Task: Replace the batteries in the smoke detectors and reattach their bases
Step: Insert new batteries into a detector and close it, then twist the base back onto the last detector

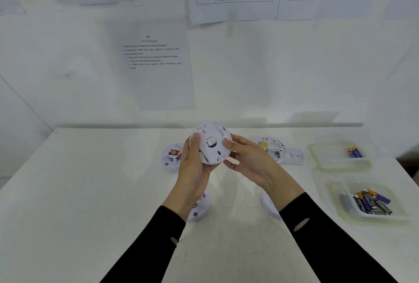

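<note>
Left hand [193, 166] and right hand [246, 160] clamped round raised smoke detector [212, 143], left wrist [179, 200] half-hiding second detector [199, 211], battery tub [335, 193] right.

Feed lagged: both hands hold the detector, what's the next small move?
Probably twist the base to lock it: the left hand grips the detector by its rim, the right hand pinches the opposite edge, and a dark gap shows at the lower left, so it seems unseated.

My fingers [195, 141] mask the side edges of the held smoke detector [210, 142]. My left wrist [180, 200] covers most of another detector [199, 209] on the table [90, 192]; my right forearm [301, 214] hides a white round piece [268, 205], perhaps a base.
</note>
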